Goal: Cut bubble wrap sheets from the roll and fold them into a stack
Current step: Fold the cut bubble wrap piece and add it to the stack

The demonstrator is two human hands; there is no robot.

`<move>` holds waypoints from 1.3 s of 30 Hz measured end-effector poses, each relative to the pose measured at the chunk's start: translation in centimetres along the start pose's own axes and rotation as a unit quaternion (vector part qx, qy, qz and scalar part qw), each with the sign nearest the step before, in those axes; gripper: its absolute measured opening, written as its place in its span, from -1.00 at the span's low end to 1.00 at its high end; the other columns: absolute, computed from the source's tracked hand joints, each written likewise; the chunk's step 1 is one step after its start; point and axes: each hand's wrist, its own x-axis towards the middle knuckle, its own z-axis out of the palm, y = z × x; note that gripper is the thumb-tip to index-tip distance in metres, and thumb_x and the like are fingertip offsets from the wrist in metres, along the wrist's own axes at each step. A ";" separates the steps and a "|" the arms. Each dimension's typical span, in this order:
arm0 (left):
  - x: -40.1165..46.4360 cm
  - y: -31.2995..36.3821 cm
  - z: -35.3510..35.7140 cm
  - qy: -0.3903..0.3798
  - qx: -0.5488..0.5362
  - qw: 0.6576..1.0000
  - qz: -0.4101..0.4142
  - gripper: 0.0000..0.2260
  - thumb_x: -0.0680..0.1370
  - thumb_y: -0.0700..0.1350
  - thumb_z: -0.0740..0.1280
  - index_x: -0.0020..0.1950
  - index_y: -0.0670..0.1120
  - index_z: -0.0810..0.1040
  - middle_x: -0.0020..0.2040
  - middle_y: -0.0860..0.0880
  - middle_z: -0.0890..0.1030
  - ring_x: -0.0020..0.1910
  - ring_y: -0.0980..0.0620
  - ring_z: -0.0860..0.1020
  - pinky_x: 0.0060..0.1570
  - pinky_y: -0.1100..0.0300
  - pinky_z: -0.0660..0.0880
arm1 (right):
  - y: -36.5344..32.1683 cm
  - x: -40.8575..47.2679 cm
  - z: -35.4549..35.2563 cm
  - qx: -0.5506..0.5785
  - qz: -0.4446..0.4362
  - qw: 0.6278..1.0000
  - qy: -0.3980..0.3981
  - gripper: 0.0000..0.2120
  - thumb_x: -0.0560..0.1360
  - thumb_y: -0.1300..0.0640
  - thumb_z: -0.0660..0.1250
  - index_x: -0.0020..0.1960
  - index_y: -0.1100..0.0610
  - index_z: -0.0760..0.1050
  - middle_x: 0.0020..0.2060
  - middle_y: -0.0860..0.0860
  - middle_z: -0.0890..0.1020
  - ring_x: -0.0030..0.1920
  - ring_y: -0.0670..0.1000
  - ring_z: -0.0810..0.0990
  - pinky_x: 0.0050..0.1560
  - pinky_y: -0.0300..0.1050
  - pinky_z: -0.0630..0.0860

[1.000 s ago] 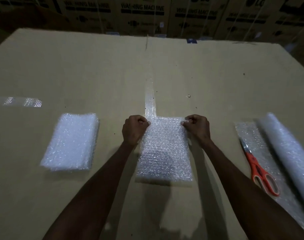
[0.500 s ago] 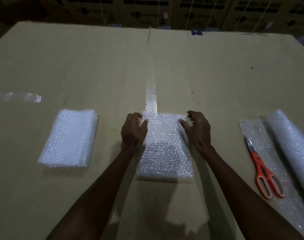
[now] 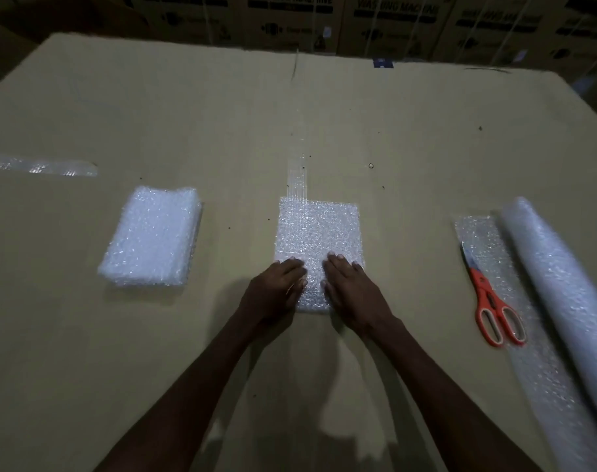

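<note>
From the head camera, the left hand (image 3: pixel 276 287) and the right hand (image 3: pixel 349 289) lie flat with straight fingers, side by side, pressing the near part of the folded bubble wrap sheet (image 3: pixel 319 240) at the centre of the cardboard surface (image 3: pixel 426 137). They grip nothing. At 9 o'clock from the sheet, well apart, is the stack of folded sheets (image 3: pixel 152 238). At 3 o'clock the orange scissors (image 3: pixel 492 306) lie on the unrolled end of the bubble wrap roll (image 3: pixel 562 287). At 12 o'clock stand dark cartons (image 3: pixel 392 25).
</note>
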 end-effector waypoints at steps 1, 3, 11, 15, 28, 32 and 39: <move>-0.3 -0.3 0.2 -0.002 0.007 1.000 0.012 -0.76 0.63 -0.08 0.25 0.16 -0.14 0.65 0.21 -0.10 0.64 0.09 -0.11 0.64 0.00 0.06 0.60 | 0.0 -0.2 0.0 0.002 0.000 1.000 -0.007 -0.52 0.69 0.01 0.07 0.46 0.27 0.42 0.48 0.22 0.43 0.48 0.22 0.41 0.45 0.18 0.32; -0.6 -0.6 0.2 -0.005 0.020 1.000 0.023 -0.68 0.67 -0.03 0.20 0.19 -0.18 0.66 0.24 -0.14 0.63 0.16 -0.11 0.63 0.11 0.06 0.57 | -0.2 -0.6 -0.4 0.019 -0.001 1.000 -0.020 -0.43 0.68 -0.06 -0.03 0.50 0.27 0.38 0.51 0.21 0.40 0.52 0.20 0.35 0.49 0.17 0.28; -2.4 0.1 -2.4 -0.021 -0.008 0.999 0.033 -0.61 0.58 0.13 0.32 0.15 -0.16 0.67 0.17 -0.11 0.66 0.11 -0.05 0.64 -0.02 0.15 0.58 | -0.1 -4.0 -3.8 0.059 -0.060 0.990 0.113 -0.64 0.62 -0.05 0.24 0.16 0.18 0.65 0.09 0.06 0.72 0.02 0.13 0.71 -0.09 0.02 0.65; -2.8 0.2 -2.6 -0.072 -0.002 0.996 0.043 -0.61 0.55 0.15 0.30 0.15 -0.11 0.65 0.14 -0.08 0.65 0.03 -0.05 0.64 -0.18 0.15 0.58 | 0.0 -5.0 -4.3 0.041 -0.062 0.997 0.037 -0.59 0.56 -0.14 0.27 0.12 0.16 0.65 0.04 0.05 0.72 -0.03 0.15 0.71 -0.13 0.02 0.63; -3.7 4.0 -3.4 -0.130 0.049 0.990 0.009 -0.71 0.54 -0.12 0.33 0.26 -0.08 0.54 0.14 -0.07 0.62 0.00 -0.12 0.61 -0.23 0.05 0.55 | -0.1 -5.6 -5.7 0.010 -0.059 0.997 -0.056 -0.72 0.48 0.15 0.18 0.08 0.20 0.59 -0.04 0.13 0.69 -0.03 0.24 0.63 -0.10 0.13 0.55; -4.4 5.9 -3.6 -0.129 0.029 0.991 -0.021 -0.72 0.52 -0.12 0.30 0.22 -0.05 0.58 0.07 -0.03 0.65 0.00 -0.11 0.61 -0.20 0.05 0.53 | 1.1 -7.7 -6.0 0.047 -0.093 0.994 -0.027 -0.66 0.50 0.02 0.39 0.20 0.17 0.63 0.06 0.09 0.73 0.02 0.16 0.69 -0.05 0.01 0.60; -4.8 7.2 -4.6 -0.031 -0.029 0.998 -0.036 -0.83 0.51 -0.12 0.37 0.08 -0.05 0.66 -0.09 0.02 0.69 -0.19 -0.03 0.63 -0.23 0.22 0.49 | 1.6 -7.2 -7.4 0.110 -0.076 0.991 0.015 -0.81 0.52 0.18 0.44 0.11 0.15 0.69 0.02 0.03 0.75 -0.01 0.10 0.71 -0.03 -0.03 0.59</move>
